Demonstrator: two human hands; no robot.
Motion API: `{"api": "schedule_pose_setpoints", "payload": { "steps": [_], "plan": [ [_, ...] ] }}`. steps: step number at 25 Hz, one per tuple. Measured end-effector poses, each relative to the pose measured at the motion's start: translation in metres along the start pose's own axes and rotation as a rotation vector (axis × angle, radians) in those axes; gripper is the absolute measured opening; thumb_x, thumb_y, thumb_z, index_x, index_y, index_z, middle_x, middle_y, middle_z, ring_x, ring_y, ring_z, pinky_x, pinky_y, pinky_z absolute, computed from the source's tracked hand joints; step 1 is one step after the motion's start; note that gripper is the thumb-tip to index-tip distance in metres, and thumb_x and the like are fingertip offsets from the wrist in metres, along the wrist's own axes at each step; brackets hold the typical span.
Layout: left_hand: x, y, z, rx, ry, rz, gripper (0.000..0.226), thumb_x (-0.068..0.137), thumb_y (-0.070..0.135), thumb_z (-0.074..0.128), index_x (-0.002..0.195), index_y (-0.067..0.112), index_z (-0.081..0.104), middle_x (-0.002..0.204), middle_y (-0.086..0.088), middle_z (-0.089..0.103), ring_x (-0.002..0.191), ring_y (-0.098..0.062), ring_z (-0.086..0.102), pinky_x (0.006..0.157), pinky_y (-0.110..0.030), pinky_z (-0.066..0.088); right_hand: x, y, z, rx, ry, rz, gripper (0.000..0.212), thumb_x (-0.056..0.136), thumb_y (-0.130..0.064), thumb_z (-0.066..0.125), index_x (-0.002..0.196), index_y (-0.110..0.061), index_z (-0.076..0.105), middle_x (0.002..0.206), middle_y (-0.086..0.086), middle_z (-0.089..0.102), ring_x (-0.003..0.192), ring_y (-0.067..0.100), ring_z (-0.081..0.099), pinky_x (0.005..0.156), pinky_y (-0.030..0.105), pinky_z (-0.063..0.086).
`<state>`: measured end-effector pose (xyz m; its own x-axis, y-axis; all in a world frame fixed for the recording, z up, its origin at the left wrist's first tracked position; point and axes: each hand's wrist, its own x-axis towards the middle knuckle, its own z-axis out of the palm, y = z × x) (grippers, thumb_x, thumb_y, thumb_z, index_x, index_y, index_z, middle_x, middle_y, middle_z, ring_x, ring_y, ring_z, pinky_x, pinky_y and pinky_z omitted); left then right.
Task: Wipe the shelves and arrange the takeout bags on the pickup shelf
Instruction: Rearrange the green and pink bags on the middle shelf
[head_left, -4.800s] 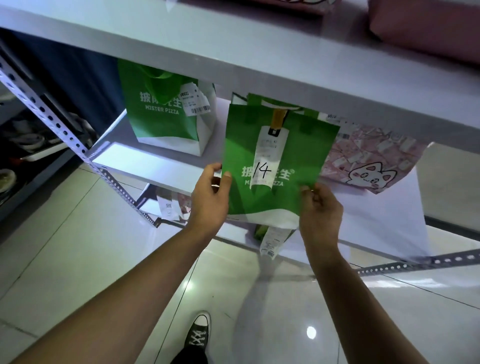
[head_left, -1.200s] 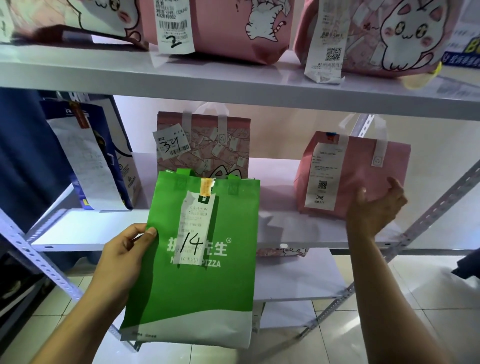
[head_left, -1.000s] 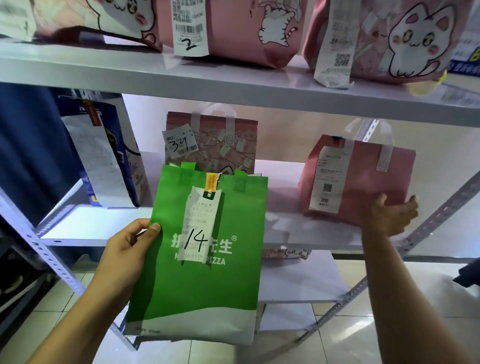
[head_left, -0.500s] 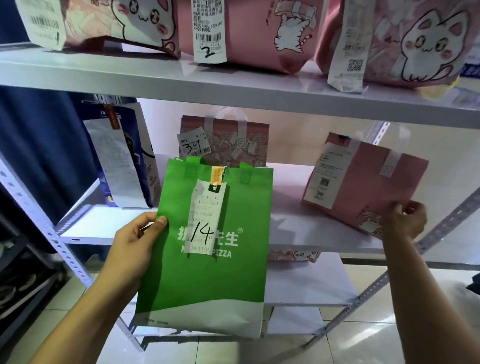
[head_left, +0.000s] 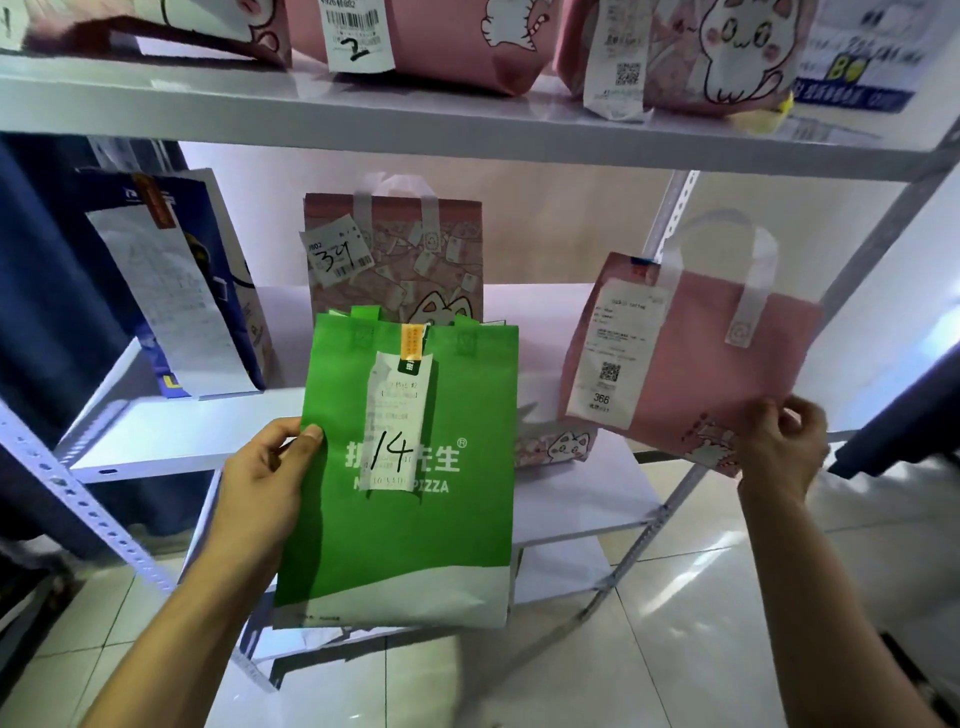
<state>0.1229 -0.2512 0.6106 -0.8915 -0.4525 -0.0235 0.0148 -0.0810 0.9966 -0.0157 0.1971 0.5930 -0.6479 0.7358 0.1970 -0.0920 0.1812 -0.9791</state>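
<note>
My left hand (head_left: 265, 483) grips the left edge of a green pizza bag (head_left: 410, 530) whose receipt is marked 14, and holds it upright in front of the white middle shelf (head_left: 171, 436). My right hand (head_left: 779, 447) pinches the lower right corner of a pink bag (head_left: 701, 374) with a receipt marked 366. That bag is tilted and lifted off the shelf at the right. Behind the green bag stands a pink patterned cat bag (head_left: 405, 260) marked 324. A blue and white bag (head_left: 182, 291) leans at the shelf's left end.
The upper shelf (head_left: 467, 124) carries several pink cat bags, one tagged 2 (head_left: 415, 47). Perforated metal uprights (head_left: 78, 499) frame the rack left and right. Lower shelves (head_left: 571, 504) hold another cat bag (head_left: 556, 441). Glossy floor tiles (head_left: 675, 623) lie below.
My right hand moved from the pink bag's side to its lower corner, then tilted and lifted the bag off the shelf. The green bag stays held in front of the middle shelf.
</note>
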Motion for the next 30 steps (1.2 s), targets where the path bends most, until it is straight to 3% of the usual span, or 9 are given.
{"api": "schedule_pose_setpoints", "payload": {
  "steps": [2, 4, 6, 11, 18, 22, 26, 30],
  "plan": [
    [-0.008, -0.011, 0.001, 0.024, -0.037, 0.011, 0.021, 0.100, 0.015, 0.056, 0.085, 0.018, 0.070, 0.073, -0.004, 0.075, 0.059, -0.014, 0.066, 0.054, -0.026, 0.056, -0.015, 0.002, -0.024, 0.035, 0.030, -0.011, 0.018, 0.093, -0.030, 0.057, 0.110, -0.023, 0.059, 0.106, 0.005, 0.069, 0.078, 0.002, 0.068, 0.062, 0.017, 0.056],
    [-0.015, -0.025, 0.002, 0.048, -0.069, 0.027, 0.021, 0.100, 0.014, 0.056, 0.084, 0.018, 0.070, 0.078, -0.006, 0.074, 0.069, -0.020, 0.065, 0.065, -0.033, 0.054, -0.030, 0.008, -0.048, 0.070, 0.047, -0.040, 0.011, 0.093, -0.027, 0.058, 0.104, -0.026, 0.058, 0.094, 0.000, 0.066, 0.064, -0.010, 0.063, 0.053, 0.007, 0.048],
    [-0.022, -0.039, 0.002, 0.045, -0.101, 0.029, 0.023, 0.100, 0.012, 0.055, 0.083, 0.020, 0.069, 0.081, -0.006, 0.072, 0.076, -0.023, 0.062, 0.072, -0.039, 0.050, -0.045, 0.017, -0.070, 0.089, 0.057, -0.043, 0.005, 0.093, -0.027, 0.060, 0.094, -0.032, 0.059, 0.087, -0.007, 0.065, 0.062, -0.011, 0.062, 0.055, 0.007, 0.049],
    [-0.042, -0.072, -0.002, 0.093, -0.152, -0.018, 0.025, 0.101, 0.016, 0.054, 0.085, 0.026, 0.070, 0.082, -0.005, 0.073, 0.075, -0.017, 0.065, 0.070, -0.037, 0.051, -0.071, 0.043, -0.111, 0.086, 0.046, 0.053, 0.012, 0.096, -0.031, 0.060, 0.089, -0.040, 0.056, 0.089, -0.013, 0.063, 0.066, -0.009, 0.062, 0.056, 0.007, 0.051],
    [-0.079, -0.117, 0.012, 0.123, -0.056, -0.165, 0.021, 0.101, 0.016, 0.055, 0.086, 0.020, 0.069, 0.080, -0.012, 0.074, 0.068, -0.022, 0.068, 0.057, -0.032, 0.054, -0.078, 0.100, -0.136, -0.014, -0.063, 0.162, 0.019, 0.100, -0.021, 0.058, 0.087, -0.035, 0.058, 0.082, -0.006, 0.062, 0.054, -0.007, 0.057, 0.049, 0.008, 0.047],
    [-0.106, -0.153, 0.030, 0.126, 0.034, -0.269, 0.021, 0.101, 0.013, 0.054, 0.088, 0.019, 0.070, 0.081, -0.005, 0.076, 0.068, -0.016, 0.071, 0.058, -0.026, 0.056, -0.071, 0.153, -0.150, -0.062, -0.131, 0.243, 0.023, 0.100, -0.019, 0.060, 0.086, -0.037, 0.062, 0.079, -0.012, 0.068, 0.061, -0.009, 0.062, 0.054, 0.008, 0.052],
    [-0.140, -0.198, 0.044, 0.217, 0.106, -0.332, 0.027, 0.101, 0.014, 0.054, 0.086, 0.029, 0.072, 0.086, -0.003, 0.077, 0.075, -0.020, 0.074, 0.065, -0.035, 0.056, -0.063, 0.211, -0.164, -0.132, -0.219, 0.306, 0.028, 0.101, -0.015, 0.060, 0.086, -0.039, 0.064, 0.080, -0.009, 0.071, 0.063, -0.007, 0.066, 0.052, 0.011, 0.053],
    [-0.173, -0.232, 0.057, 0.248, 0.158, -0.391, 0.027, 0.101, 0.015, 0.054, 0.085, 0.028, 0.071, 0.083, -0.004, 0.078, 0.072, -0.019, 0.074, 0.062, -0.032, 0.058, -0.061, 0.260, -0.180, -0.217, -0.282, 0.345, 0.022, 0.101, -0.017, 0.060, 0.088, -0.035, 0.063, 0.091, 0.004, 0.068, 0.061, -0.004, 0.065, 0.049, 0.016, 0.055]
  ]
}}
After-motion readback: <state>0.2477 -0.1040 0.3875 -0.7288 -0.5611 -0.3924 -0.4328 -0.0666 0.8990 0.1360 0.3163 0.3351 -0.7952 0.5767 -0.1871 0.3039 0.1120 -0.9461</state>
